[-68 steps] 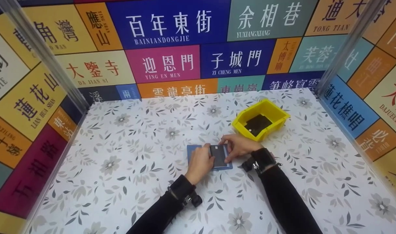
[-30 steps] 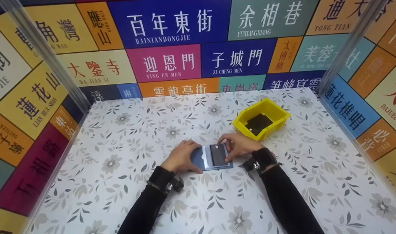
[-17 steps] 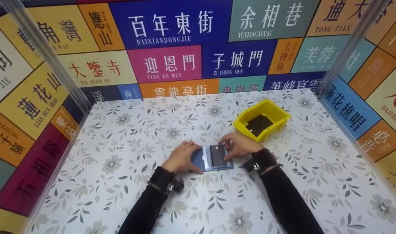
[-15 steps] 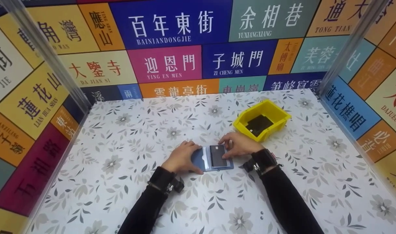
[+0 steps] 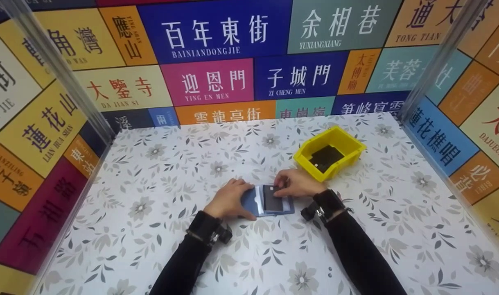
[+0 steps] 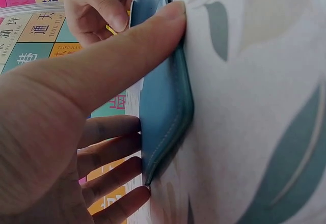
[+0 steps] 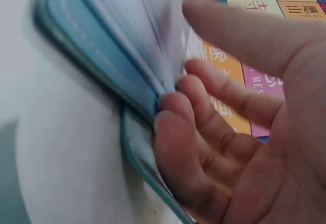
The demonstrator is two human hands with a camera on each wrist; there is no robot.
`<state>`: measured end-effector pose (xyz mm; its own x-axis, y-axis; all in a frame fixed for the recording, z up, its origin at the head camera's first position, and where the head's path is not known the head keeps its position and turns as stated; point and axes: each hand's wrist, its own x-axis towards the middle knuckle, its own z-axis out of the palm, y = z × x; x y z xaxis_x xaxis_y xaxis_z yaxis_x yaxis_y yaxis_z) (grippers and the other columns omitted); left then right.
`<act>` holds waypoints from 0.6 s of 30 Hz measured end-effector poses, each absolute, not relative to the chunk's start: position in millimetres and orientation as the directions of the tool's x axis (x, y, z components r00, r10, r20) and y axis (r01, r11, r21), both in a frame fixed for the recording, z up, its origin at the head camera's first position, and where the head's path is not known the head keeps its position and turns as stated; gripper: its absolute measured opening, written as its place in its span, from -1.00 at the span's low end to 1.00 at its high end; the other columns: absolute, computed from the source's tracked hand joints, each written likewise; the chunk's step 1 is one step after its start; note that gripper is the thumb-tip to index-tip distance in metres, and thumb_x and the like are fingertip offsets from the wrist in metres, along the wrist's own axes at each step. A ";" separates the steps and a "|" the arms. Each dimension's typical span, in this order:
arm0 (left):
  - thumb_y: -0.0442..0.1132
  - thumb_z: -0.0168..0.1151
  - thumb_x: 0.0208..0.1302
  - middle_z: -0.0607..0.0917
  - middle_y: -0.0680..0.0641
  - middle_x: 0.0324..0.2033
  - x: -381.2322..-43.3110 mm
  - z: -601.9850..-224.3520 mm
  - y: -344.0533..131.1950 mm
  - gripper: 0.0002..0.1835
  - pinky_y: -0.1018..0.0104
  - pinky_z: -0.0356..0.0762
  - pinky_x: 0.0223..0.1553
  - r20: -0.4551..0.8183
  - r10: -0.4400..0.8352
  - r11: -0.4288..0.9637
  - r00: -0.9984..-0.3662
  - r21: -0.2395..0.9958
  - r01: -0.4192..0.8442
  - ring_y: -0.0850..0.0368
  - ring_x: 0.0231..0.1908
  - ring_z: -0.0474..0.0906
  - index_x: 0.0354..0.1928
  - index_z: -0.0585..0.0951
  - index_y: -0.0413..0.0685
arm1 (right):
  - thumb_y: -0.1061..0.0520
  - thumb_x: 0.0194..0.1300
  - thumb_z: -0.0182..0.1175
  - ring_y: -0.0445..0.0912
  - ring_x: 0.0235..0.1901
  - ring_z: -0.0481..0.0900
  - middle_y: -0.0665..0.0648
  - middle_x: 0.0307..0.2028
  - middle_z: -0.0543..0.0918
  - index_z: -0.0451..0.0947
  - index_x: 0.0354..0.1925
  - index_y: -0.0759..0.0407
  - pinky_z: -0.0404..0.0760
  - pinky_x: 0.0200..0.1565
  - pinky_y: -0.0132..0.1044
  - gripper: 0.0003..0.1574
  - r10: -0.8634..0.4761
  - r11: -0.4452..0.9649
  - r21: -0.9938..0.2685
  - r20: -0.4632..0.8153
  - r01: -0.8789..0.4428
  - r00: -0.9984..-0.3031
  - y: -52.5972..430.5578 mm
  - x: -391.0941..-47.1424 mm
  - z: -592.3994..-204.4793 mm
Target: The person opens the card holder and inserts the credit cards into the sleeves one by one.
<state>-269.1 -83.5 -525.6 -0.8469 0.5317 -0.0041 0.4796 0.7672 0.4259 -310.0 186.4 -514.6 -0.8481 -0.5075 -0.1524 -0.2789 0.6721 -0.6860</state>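
Observation:
A blue card holder (image 5: pixel 249 200) lies spread on the table, with clear sleeves in the middle. A dark card with a small chip (image 5: pixel 272 201) shows in a sleeve on its right side. My left hand (image 5: pixel 229 198) holds the left cover, thumb at the near edge and fingers at the far edge; the left wrist view shows the thumb on the stitched cover (image 6: pixel 163 91). My right hand (image 5: pixel 300 183) pinches the sleeve with the dark card near its upper right corner. In the right wrist view its fingertips touch the blurred stack of sleeves (image 7: pixel 137 35).
A yellow bin (image 5: pixel 342 164) stands just behind my right hand, with dark flat cards (image 5: pixel 327 157) inside. The table (image 5: pixel 171 229) has a white floral cover. Printed panels (image 5: pixel 212 80) close off the back and both sides, with clear strips at the corners.
My left hand has shifted from over the middle to the left cover. My right thumb and fingers have moved left onto the card's sleeve, which has shifted slightly left.

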 end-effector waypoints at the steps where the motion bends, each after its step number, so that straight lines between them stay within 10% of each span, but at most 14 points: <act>1: 0.14 0.74 -0.28 0.63 -0.11 0.11 -269.2 -525.3 -83.5 0.07 0.05 0.53 0.23 -0.006 0.531 0.767 -0.847 0.428 0.478 -0.06 0.14 0.47 0.37 0.54 -0.09 | -0.02 0.14 0.57 -0.10 -0.27 0.57 0.03 -0.28 0.69 0.66 -0.14 0.06 0.57 -0.16 -0.25 -0.62 -0.496 0.675 -0.688 -0.155 -0.267 -0.854 185.7 -309.7 -514.7; 11: 0.15 0.74 -0.27 0.63 -0.10 0.13 -268.8 -525.3 -82.6 0.07 0.05 0.52 0.26 -0.011 0.526 0.777 -0.850 0.413 0.475 -0.06 0.16 0.47 0.38 0.54 -0.05 | 0.00 0.35 0.39 -0.12 -0.34 0.57 0.03 -0.32 0.75 0.74 -0.21 0.07 0.54 -0.25 -0.31 -0.83 -0.443 0.701 -0.687 -0.206 -0.193 -0.873 185.6 -309.7 -515.9; 18: 0.14 0.75 -0.29 0.64 -0.09 0.10 -269.3 -525.1 -83.1 0.07 0.05 0.52 0.24 -0.002 0.525 0.774 -0.851 0.419 0.476 -0.05 0.14 0.47 0.36 0.55 -0.06 | 0.33 0.14 0.47 -0.10 -0.31 0.56 0.10 -0.30 0.72 0.75 -0.14 0.13 0.57 -0.23 -0.34 -0.71 -0.519 0.634 -0.748 -0.224 -0.196 -0.825 193.5 -313.2 -514.6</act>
<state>-269.3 -83.1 -525.1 -0.8513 0.5247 -0.0020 0.4758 0.7735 0.4187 -313.2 193.5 -514.6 -0.8248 -0.5193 -0.2236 -0.1962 0.6337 -0.7483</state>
